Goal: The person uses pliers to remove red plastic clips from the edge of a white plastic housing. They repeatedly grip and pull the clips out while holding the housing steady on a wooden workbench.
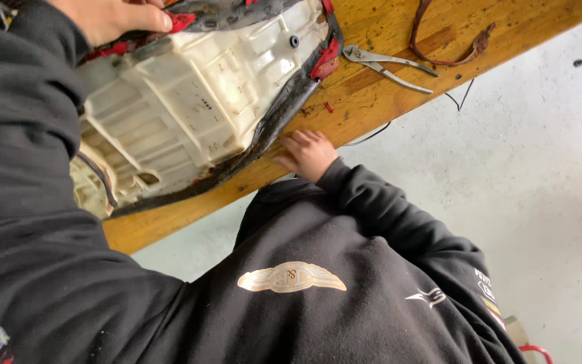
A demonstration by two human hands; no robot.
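Fingers (299, 143) of your right hand (310, 156) are curled and pressed down on the black trim (274, 125) along the near edge of the seat pan (183, 101), right where it meets the counter (372, 40). They're bunched together, tips on the trim, nothing pinched that I can make out. Your left hand (112, 17) is up at the top of the shot, gripping the far edge of the pan; the thumb lies flat across a scrap of red cover (182, 21), and the other fingers are tucked out of sight, so I can't tell how they close.

That pan sits upside down on the counter, cream ribbed plastic facing you, tilted across the wood with one end hanging past the counter's near edge. Black trim runs round its rim, and another red scrap (326, 59) pokes out at the right corner. Your left sleeve (21, 135) covers the pan's left side.

Just beyond that red corner, pincers (385, 64) lie flat on the wood, handles pointing right, apart from the pan. Farther back there's a brownish strap (449, 40), looped, well clear of your hands. A thin wire (463, 98) hangs off the counter edge over the grey floor (540, 168).
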